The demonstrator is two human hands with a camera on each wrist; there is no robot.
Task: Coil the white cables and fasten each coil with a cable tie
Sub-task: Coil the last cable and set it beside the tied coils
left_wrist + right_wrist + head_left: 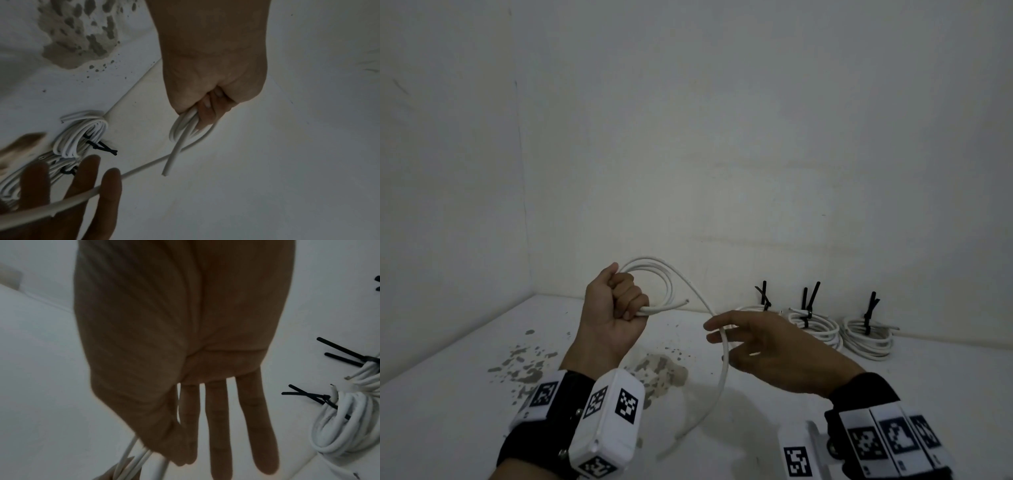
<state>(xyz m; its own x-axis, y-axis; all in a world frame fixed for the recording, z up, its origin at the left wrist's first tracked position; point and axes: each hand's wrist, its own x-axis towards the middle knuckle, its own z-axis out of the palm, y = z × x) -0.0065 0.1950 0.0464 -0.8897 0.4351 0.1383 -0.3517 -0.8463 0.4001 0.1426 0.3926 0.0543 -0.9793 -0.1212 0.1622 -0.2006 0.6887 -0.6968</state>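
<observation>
My left hand (616, 308) fists the white cable (654, 274) loops; right hand (767, 346), fingers straight and spread, guides its tail at four o'clock. I read only coded wristband squares (626, 406).

1. No words, brand names or numbers can be read in any of the three views.
2. The only printed signs are black-and-white square code markers on the white wrist units; they carry blocky patterns, not letters or digits.
3. The left wrist unit (599, 423), just behind the left hand (610, 310), shows several such markers on its faces.
4. The right wrist unit (873, 445), just behind the right hand (767, 346), shows several more.
5. The two wrist views show no markings.
</observation>
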